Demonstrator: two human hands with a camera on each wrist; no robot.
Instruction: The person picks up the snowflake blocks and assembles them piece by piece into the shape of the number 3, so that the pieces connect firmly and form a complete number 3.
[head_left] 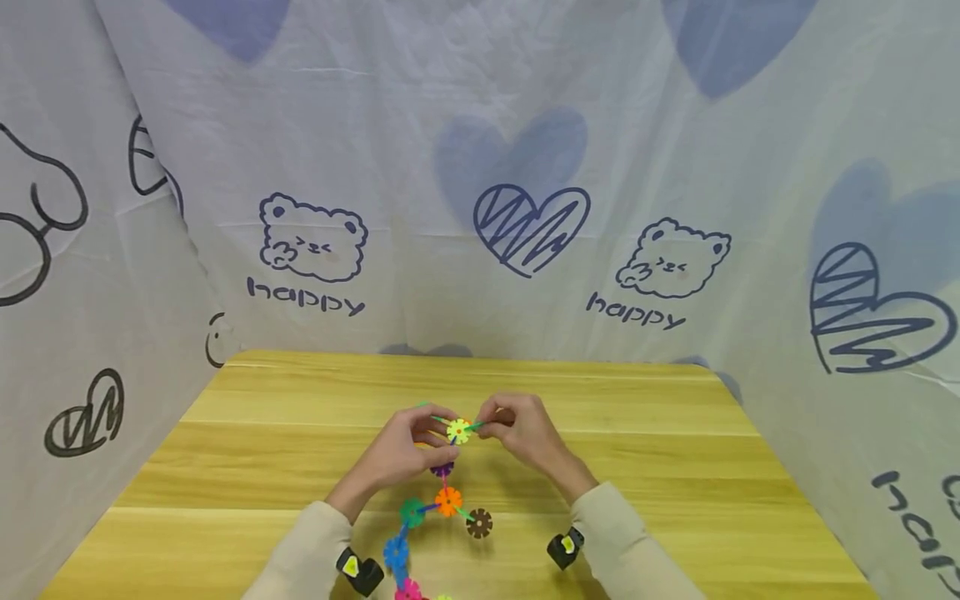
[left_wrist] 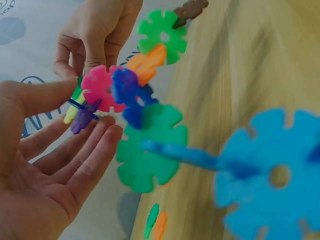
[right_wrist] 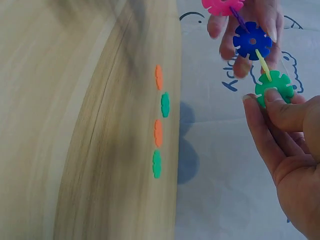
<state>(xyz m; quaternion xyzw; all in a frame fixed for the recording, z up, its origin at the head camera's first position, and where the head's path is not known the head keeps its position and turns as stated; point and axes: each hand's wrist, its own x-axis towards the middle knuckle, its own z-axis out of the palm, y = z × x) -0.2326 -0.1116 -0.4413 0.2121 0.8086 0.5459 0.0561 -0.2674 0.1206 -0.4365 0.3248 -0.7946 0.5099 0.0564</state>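
Note:
A chain of notched plastic snowflake discs runs between both hands and down toward the body. The left hand (head_left: 401, 450) pinches the dark blue disc (right_wrist: 245, 42) between thumb and fingers, beside the purple disc (left_wrist: 84, 119). A yellow disc (right_wrist: 264, 65) slots into the blue one, and a green disc (right_wrist: 282, 80) joins its other end. The right hand (head_left: 527, 429) pinches that green disc between thumb and fingertips. Further down hang pink (left_wrist: 100, 87), orange (head_left: 448, 502), teal green (head_left: 412, 512), light blue (head_left: 396, 552) and brown (head_left: 479, 523) discs.
Several loose orange (right_wrist: 158, 132) and green (right_wrist: 157, 164) discs lie in a row near the edge of the wooden table (head_left: 645, 467). A printed white cloth (head_left: 420, 275) hangs behind the table and on both sides. Each wrist wears a small black camera.

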